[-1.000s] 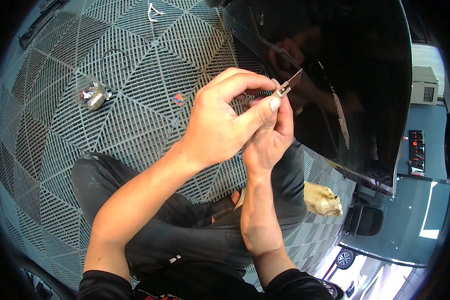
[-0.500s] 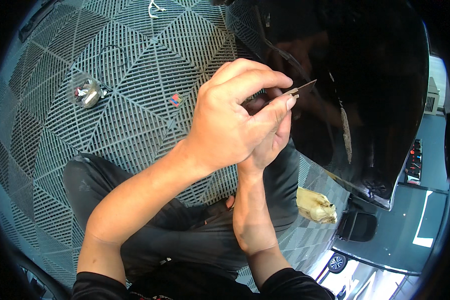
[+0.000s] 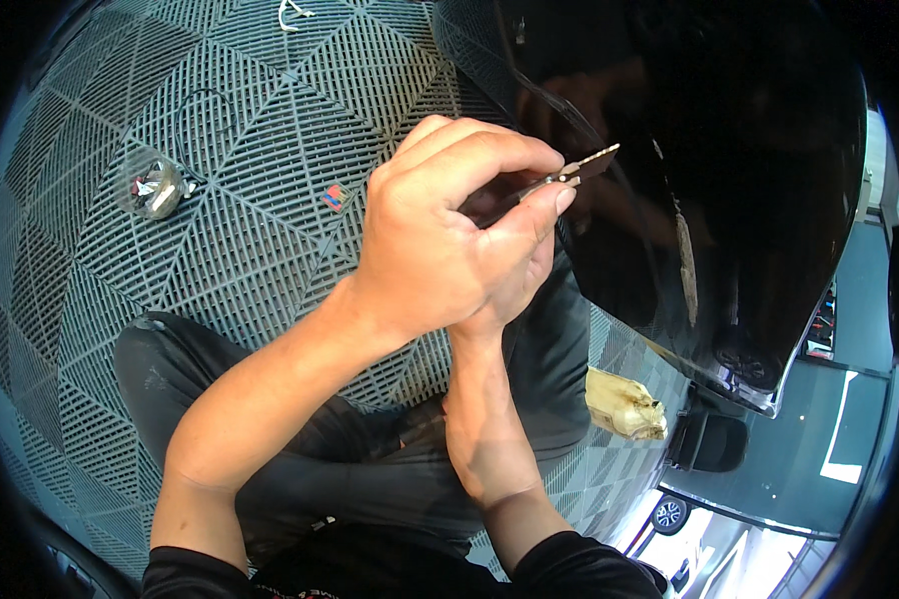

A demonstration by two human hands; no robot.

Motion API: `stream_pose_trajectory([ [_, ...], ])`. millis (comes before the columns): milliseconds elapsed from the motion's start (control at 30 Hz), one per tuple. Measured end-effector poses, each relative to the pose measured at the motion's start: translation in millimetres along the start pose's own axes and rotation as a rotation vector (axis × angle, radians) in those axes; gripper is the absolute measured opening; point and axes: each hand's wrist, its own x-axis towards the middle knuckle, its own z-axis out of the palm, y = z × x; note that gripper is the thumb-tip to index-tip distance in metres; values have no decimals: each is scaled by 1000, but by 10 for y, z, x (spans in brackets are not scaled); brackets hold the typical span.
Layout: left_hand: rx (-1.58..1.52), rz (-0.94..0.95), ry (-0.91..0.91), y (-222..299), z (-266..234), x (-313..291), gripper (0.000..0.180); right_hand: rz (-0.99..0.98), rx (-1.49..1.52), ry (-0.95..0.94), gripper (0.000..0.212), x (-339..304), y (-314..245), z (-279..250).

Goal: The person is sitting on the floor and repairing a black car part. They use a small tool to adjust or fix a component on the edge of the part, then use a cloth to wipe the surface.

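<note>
A small folding tool with a toothed metal blade [image 3: 598, 160] sticks out to the right from between my hands, close in front of a glossy black car panel [image 3: 759, 180]. My left hand [image 3: 440, 220] pinches it at the blade's base between thumb and fingers. Behind and below, crossed under the left, my right hand [image 3: 514, 290] is closed around the tool's dark handle; most of its fingers are hidden. A long pale scrape [image 3: 686, 262] with a rough edge runs down the panel, right of the blade tip. Blade and panel appear apart.
On the grey slatted floor tiles [image 3: 260, 250] lie a clear bag of small pieces [image 3: 157, 188], a small red-and-blue packet [image 3: 334, 198], a thin dark cable [image 3: 205, 105] and a white strip [image 3: 293, 14]. A yellowish crumpled bag [image 3: 621, 401] rests by my right knee.
The blade has turned, so its toothed edge and more of its flat side now show. Both hands, still together, sit slightly further left in view; the whole scene has shifted a little left too.
</note>
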Motion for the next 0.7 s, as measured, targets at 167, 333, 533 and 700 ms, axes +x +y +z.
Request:
stream_pose_trajectory([
  [167,-7,-2,-18,-10,-8,-7,19,-77,-73,-85,44,51,59,-46],
  [333,43,61,-69,-15,-21,0,22,-172,-102,-133,44,85,282,-206],
  [533,21,99,-52,-52,0,12,22,-128,-127,-32,43,77,268,-124],
  [700,2,100,-42,-68,-5,18,23,-105,-79,-106,43,80,193,-116],
])
